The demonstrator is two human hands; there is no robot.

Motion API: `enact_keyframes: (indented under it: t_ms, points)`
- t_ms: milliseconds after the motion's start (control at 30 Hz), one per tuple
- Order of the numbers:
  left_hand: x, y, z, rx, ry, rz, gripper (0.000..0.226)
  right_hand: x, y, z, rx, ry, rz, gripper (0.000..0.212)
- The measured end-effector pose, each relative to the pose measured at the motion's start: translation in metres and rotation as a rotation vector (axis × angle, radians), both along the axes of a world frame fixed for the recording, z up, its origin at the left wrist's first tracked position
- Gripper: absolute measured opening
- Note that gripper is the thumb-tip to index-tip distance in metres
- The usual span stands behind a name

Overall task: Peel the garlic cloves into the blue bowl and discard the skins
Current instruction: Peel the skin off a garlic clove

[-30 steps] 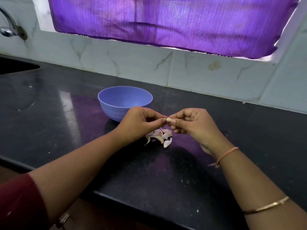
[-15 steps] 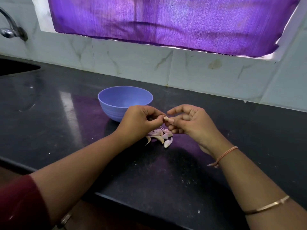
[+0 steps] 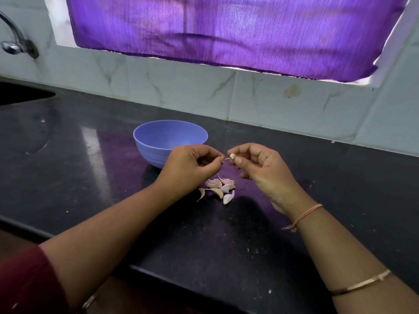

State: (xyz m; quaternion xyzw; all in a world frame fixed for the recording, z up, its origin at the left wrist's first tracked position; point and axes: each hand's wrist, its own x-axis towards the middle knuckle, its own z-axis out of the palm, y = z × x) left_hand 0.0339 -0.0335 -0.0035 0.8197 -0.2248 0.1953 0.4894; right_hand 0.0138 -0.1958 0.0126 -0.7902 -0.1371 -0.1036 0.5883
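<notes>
Right hand [image 3: 260, 168] pinching clove [image 3: 232, 156], left hand [image 3: 190, 164] pinching skin [image 3: 225, 158]

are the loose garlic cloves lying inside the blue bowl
No, the garlic cloves lie on the black counter in front of the blue bowl.

L hand [image 3: 192, 165] pinches skin [image 3: 224, 158], R hand [image 3: 263, 171] pinches clove [image 3: 232, 156]; spare cloves [image 3: 221, 189] on tabletop [image 3: 90, 189], near side of bowl [image 3: 156, 143].

A glossy black stone table [image 3: 68, 159] runs back beyond the left hand [image 3: 190, 166] to a pale, veined tile wall [image 3: 181, 91]. Above, daylight glows through a purple curtain [image 3: 226, 30]. Far to that hand's left: a chrome tap [image 3: 12, 45], a sink [image 3: 22, 95].
</notes>
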Motion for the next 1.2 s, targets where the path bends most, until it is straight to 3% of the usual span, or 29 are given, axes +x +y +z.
enact_keyframes:
  t_ms: [433, 900, 1200]
  points:
    - [-0.004, -0.008, 0.000, -0.491, 0.482, -0.296, 0.015, 0.007, 0.000, -0.005, -0.174, -0.217, -0.137, 0.021]
    - [-0.003, -0.009, 0.001, -0.542, 0.491, -0.278, 0.014, 0.012, 0.000, -0.009, -0.280, -0.320, -0.151, 0.012]
    - [-0.001, -0.008, -0.001, -0.500, 0.452, -0.204, 0.011, 0.011, 0.004, -0.010, -0.239, -0.303, -0.133, 0.011]
